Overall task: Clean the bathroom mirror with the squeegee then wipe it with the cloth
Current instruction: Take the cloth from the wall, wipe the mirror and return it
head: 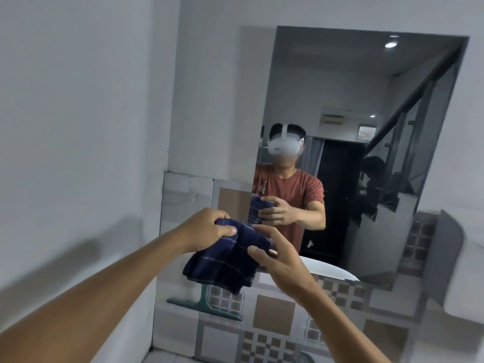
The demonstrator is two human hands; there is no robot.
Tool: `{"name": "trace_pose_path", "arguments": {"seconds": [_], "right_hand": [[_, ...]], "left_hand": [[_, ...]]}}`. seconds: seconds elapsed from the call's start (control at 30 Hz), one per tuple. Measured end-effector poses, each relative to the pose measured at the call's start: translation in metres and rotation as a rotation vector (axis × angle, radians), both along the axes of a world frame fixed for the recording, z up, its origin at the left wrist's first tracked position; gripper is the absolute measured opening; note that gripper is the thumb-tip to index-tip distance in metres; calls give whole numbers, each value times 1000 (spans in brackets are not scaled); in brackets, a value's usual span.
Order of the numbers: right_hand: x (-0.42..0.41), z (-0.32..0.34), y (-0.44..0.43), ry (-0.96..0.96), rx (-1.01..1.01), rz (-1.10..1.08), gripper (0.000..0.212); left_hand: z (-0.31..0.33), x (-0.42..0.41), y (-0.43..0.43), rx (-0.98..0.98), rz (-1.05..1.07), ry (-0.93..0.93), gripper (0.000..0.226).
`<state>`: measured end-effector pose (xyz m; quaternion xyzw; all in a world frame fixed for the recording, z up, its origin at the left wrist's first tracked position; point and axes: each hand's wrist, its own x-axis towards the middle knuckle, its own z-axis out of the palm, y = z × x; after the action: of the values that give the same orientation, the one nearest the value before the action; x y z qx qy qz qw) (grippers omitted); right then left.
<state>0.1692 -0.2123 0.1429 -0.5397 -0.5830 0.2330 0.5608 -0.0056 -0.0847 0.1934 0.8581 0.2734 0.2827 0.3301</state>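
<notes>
A dark blue checked cloth (pixel 225 260) hangs between both my hands, in front of the lower left corner of the bathroom mirror (pixel 366 158). My left hand (pixel 207 229) pinches its upper left edge. My right hand (pixel 275 260) grips its right side with fingers and thumb. The cloth is bunched and droops downward, apart from the glass. A green squeegee (pixel 207 302) rests below the cloth against the tiled wall, its blade lying roughly level and its handle partly hidden behind the cloth. The mirror reflects a person in a red shirt holding the cloth.
A white wall (pixel 78 127) stands close on the left. Patterned grey and brown tiles (pixel 275 310) cover the wall below the mirror. A white basin edge (pixel 471 279) shows at the right. A reflected basin rim (pixel 330 268) appears at the mirror's bottom.
</notes>
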Motion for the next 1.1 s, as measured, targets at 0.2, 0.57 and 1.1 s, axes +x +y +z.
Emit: {"name": "trace_pose_path", "arguments": {"seconds": [0.2,0.57,1.1], "right_hand": [[-23,7,32,-19,64,-47,39],[-41,52,131,-240,186,-128,37],[-39,89,204,-1275,293,-392,42]], "left_hand": [[-1,-36,18,-34,21,-28,8],[35,-62,83,201,210,-223,20],[39,-42,157,595,384,29,29]]}}
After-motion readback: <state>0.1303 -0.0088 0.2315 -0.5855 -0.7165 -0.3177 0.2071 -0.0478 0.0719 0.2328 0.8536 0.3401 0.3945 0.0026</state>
